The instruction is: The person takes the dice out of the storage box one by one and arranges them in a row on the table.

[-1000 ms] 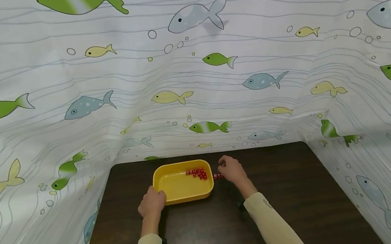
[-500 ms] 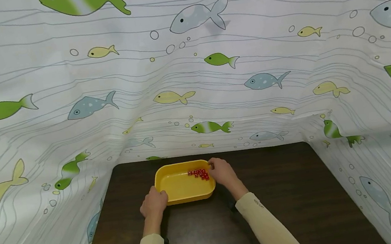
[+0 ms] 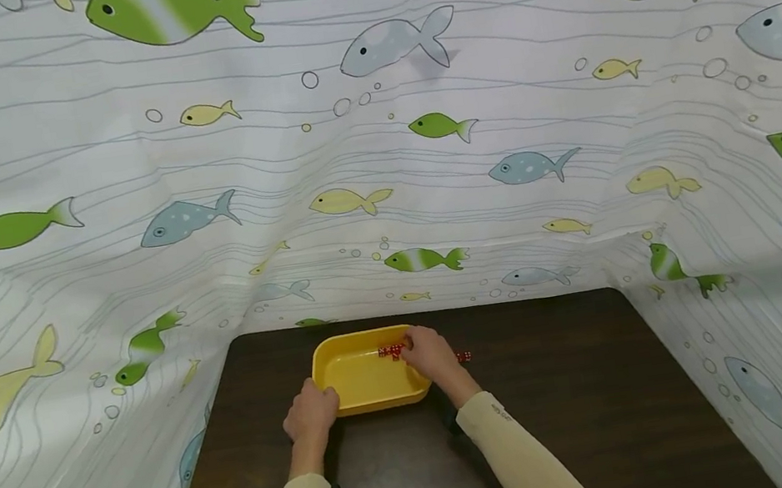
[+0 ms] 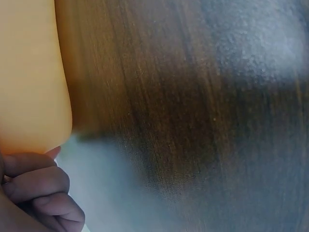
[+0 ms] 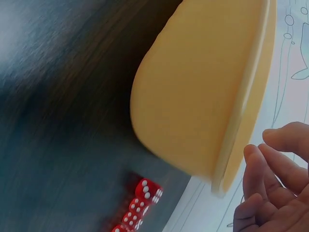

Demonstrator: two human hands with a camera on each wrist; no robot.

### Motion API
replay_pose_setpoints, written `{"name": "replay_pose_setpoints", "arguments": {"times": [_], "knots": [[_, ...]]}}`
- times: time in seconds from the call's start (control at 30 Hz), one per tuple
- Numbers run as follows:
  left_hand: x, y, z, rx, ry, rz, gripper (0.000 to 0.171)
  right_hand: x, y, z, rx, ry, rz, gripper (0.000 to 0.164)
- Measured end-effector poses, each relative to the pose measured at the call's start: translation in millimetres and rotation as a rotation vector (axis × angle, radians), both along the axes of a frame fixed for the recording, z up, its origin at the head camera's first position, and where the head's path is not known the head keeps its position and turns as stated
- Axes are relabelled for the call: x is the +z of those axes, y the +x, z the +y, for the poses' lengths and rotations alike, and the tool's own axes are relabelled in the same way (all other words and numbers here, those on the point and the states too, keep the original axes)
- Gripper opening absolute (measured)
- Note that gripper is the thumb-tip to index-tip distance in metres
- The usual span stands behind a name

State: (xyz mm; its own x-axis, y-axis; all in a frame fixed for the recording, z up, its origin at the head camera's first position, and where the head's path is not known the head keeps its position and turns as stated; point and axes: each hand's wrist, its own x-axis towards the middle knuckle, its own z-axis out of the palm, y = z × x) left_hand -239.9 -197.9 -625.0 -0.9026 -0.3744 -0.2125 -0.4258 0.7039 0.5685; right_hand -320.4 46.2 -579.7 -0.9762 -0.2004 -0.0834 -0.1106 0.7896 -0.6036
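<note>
A shallow yellow plastic tray (image 3: 361, 385) stands toward the back of the dark table. At its near left corner my left hand (image 3: 311, 410) grips the rim, and the left wrist view has curled fingers (image 4: 38, 183) against the tray wall. Small red dice with white dots (image 3: 388, 351) lie inside near the far right corner. Over the right rim reaches my right hand (image 3: 433, 357), its fingertips at these dice and covering some. Seen from the right wrist, its fingers (image 5: 282, 137) are loosely bent with no die showing between them. Outside the tray, several dice (image 5: 137, 208) form a row.
The dark wood-grain table (image 3: 574, 402) extends around the tray. A white cloth printed with fish (image 3: 538, 213) hangs behind and along both sides. Partly hidden behind my right wrist, the row of dice (image 3: 464, 357) sits just right of the tray.
My right hand has moved left from the dice row on the table, across the tray's right rim, to the dice inside. The row's right end now shows. My left hand has stayed on the tray.
</note>
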Motion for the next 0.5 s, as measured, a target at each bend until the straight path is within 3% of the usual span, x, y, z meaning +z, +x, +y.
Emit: {"name": "replay_pose_setpoints", "arguments": {"times": [0.5], "knots": [[2.0, -1.1, 1.4, 0.002, -0.006, -0.006, 0.049, -10.2, -8.1, -25.2, 0.017, -0.073, -0.028, 0.031]]}}
